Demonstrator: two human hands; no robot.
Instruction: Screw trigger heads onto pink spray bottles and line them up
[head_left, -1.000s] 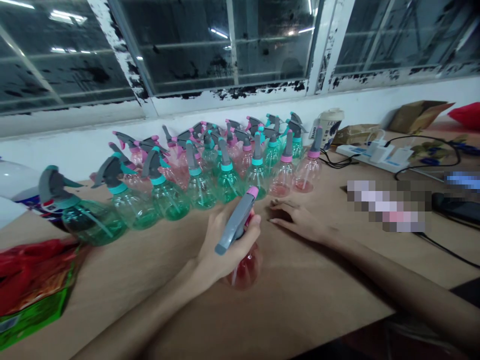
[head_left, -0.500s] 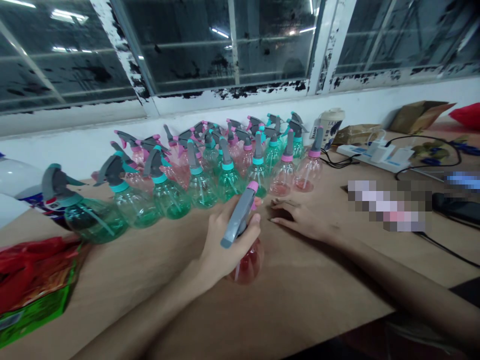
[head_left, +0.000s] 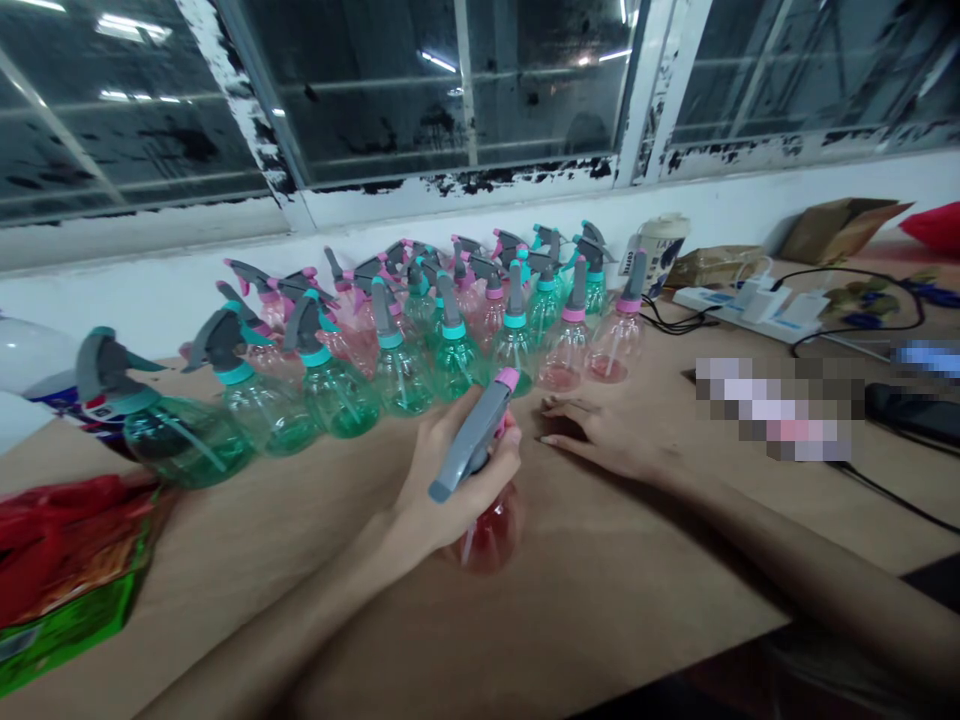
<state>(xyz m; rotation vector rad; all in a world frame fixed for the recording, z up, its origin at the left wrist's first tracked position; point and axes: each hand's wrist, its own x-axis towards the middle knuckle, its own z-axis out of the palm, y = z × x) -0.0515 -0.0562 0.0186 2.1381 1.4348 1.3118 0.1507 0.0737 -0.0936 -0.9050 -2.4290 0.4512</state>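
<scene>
My left hand (head_left: pixel 442 475) is wrapped round the neck of a pink spray bottle (head_left: pixel 491 535), close in front of me. Its grey spray head with a pink nozzle points away from me, and the fingers partly hide the neck and trigger. Resting on the table, my right hand (head_left: pixel 600 437) holds nothing, its fingers loosely stretched toward the left. Beyond both hands stand several more spray bottles in rows, among them a green spray bottle (head_left: pixel 457 360) and a pink-collared spray bottle (head_left: pixel 616 345). At the left end, one green spray bottle (head_left: pixel 187 440) appears tilted in this wide view.
A white coffee cup (head_left: pixel 660 255) stands by the wall, with a white power strip (head_left: pixel 757 310) and cables to its right. Far left are a large bottle (head_left: pixel 45 370) and a red and green package (head_left: pixel 75 560). A blurred-out item (head_left: pixel 772 410) lies right.
The held spray bottle has turned and shifted slightly, its rear end swinging a little to the left. My right hand stays in place.
</scene>
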